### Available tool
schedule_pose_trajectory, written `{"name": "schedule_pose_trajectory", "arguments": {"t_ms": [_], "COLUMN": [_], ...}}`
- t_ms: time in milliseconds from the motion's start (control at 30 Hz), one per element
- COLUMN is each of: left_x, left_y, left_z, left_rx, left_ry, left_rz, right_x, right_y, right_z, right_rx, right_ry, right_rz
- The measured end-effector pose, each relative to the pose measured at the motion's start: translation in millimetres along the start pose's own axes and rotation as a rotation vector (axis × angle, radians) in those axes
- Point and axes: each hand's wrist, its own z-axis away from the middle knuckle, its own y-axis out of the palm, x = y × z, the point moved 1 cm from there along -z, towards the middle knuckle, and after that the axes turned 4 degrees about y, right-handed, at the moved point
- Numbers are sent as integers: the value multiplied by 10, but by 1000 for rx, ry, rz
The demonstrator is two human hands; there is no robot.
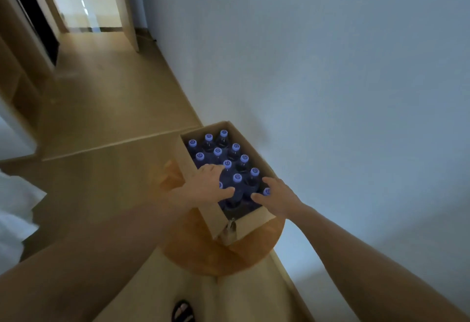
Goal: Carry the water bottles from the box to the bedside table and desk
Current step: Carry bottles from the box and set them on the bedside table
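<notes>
An open cardboard box (245, 226) sits on a round wooden stool (203, 248) against the white wall. Inside stand several dark water bottles with pale blue caps (218, 152). My left hand (206, 185) reaches over the box's left wall, fingers spread above the bottles near one cap (227, 164). My right hand (276, 198) hovers over the near right corner, fingers spread around a bottle cap (266, 191). Neither hand visibly grips a bottle.
The white wall (330, 80) runs along the right. A wooden floor (106, 108) leads to an open doorway (86, 4) at the top left. White bedding (15, 215) shows at the left edge. A sandalled foot (183, 311) is below the stool.
</notes>
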Motion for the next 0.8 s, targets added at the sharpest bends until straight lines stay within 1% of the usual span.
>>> {"name": "schedule_pose_trajectory", "arguments": {"t_ms": [100,200,300,433,500,600,700,800], "left_x": [136,237,340,460,507,531,504,439], "left_y": [-1,28,85,177,215,247,254,288], "left_z": [-404,-689,-896,-1124,-1210,-1311,-1401,-1472], "left_rx": [48,90,123,127,137,155,147,119], "left_ry": [21,27,10,-27,-54,-103,-166,-212], "left_rz": [6,13,20,13,0,-16,-8,-6], "right_x": [1,-13,-82,-241,-349,-472,-517,-550], "right_y": [10,85,210,386,499,669,734,786], "right_z": [-335,-628,-905,-1299,-1488,-1714,-1849,-2020], "right_rx": [21,59,126,211,277,373,383,400], "right_ry": [7,-2,10,27,43,-6,-80,-188], "right_rz": [35,125,221,346,384,429,463,447]}}
